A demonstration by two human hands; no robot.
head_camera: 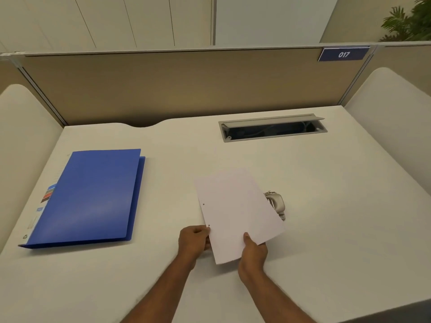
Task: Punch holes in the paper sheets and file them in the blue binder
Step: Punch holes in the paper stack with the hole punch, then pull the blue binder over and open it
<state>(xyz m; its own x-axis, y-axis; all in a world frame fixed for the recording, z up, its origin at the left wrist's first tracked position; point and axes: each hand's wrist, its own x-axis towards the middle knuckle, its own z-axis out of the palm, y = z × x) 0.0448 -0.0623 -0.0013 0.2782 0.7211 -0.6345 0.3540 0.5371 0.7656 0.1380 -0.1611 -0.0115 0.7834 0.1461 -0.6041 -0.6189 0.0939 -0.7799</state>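
Note:
I hold white paper sheets (pixel 235 210) tilted above the desk, near its front middle. Two small punched holes show along their left edge. My left hand (pixel 194 241) grips the lower left edge by the lower hole. My right hand (pixel 253 250) pinches the bottom edge, thumb on top. A silver hole punch (pixel 277 202) stands on the desk just behind the sheets on the right, partly hidden by them. The blue binder (pixel 91 197) lies shut and flat on the left of the desk, apart from both hands.
The white desk (pixel 338 217) has an open grey cable tray (pixel 271 128) at the back right. Beige partition walls close off the back and both sides, with a blue "017" sign (pixel 343 54) at the top right. A plant (pixel 410 22) stands beyond.

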